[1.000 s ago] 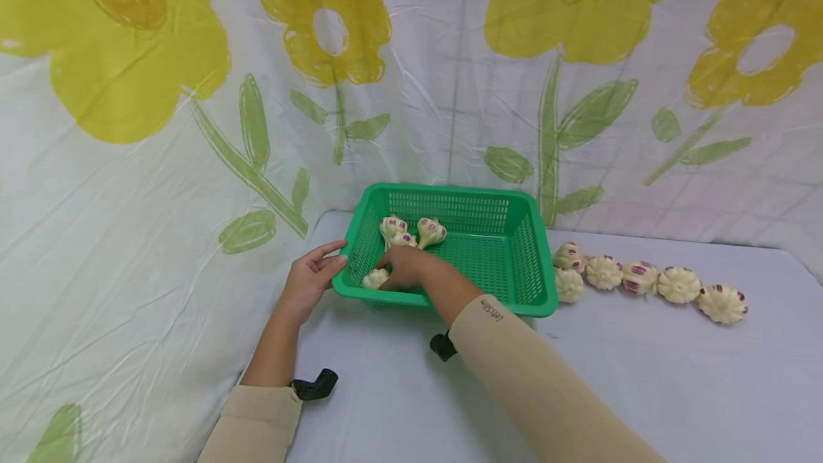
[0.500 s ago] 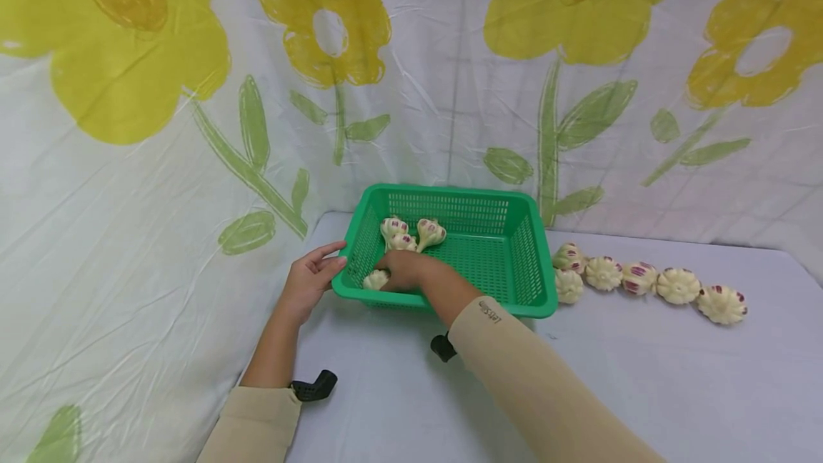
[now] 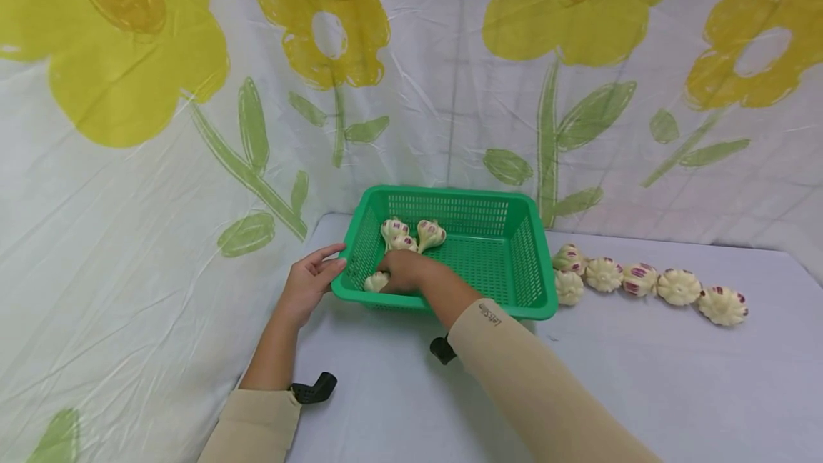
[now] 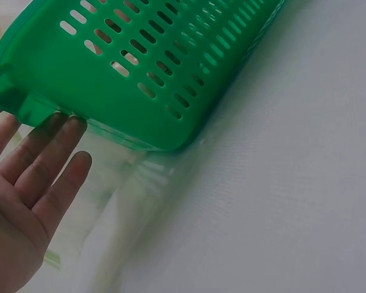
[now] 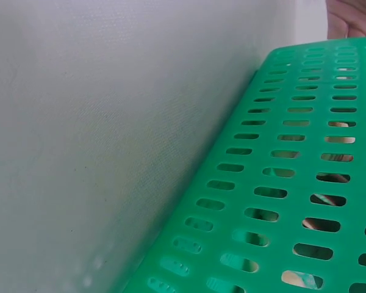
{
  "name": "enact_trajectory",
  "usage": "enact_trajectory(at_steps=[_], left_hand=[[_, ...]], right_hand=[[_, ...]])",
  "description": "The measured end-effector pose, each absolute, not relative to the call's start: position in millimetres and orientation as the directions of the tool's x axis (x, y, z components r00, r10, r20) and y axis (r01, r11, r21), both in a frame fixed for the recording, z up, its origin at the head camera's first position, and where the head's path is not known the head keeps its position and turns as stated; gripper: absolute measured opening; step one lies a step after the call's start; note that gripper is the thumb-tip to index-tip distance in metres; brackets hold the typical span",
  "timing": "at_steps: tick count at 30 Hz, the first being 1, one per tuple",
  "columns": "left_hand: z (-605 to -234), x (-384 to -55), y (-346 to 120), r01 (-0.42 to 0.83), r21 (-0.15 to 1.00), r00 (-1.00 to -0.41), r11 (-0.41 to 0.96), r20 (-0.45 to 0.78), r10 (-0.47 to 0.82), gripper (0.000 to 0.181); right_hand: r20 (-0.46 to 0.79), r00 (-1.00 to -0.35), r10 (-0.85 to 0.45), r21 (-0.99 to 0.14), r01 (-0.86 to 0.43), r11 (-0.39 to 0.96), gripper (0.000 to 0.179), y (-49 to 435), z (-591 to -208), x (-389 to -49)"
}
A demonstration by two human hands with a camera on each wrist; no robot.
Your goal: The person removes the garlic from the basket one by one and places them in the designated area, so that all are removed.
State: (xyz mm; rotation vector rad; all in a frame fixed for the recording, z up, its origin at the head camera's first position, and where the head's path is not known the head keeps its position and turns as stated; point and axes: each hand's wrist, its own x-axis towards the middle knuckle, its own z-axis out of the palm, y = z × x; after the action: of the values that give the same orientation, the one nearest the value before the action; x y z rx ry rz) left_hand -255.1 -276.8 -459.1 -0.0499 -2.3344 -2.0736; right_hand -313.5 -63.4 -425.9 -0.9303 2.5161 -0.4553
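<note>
I see six garlic bulbs still out at right, four others in the central basket, left hand straight-fingered against it, right hand inside, grip hidden.

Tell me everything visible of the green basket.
The green basket looks like plastic: rectangular, open-topped, with a smooth rim and slotted walls and base. It stands upright on the pale table, long side toward the camera. Garlic bulbs lie inside at its left end. The left grip touches its left rim; the right grip is inside.
</note>
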Motion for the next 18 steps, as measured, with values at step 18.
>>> enact_trajectory(at_steps=[18], left_hand=[[-458.7,-255.4,-276.5,0.034,0.993,-0.999,0.115,0.032,0.014,0.051]], right_hand=[[-0.117,-0.719,-0.686,-0.490,-0.559,0.669,0.046,-58.4,-416.5,-311.7]])
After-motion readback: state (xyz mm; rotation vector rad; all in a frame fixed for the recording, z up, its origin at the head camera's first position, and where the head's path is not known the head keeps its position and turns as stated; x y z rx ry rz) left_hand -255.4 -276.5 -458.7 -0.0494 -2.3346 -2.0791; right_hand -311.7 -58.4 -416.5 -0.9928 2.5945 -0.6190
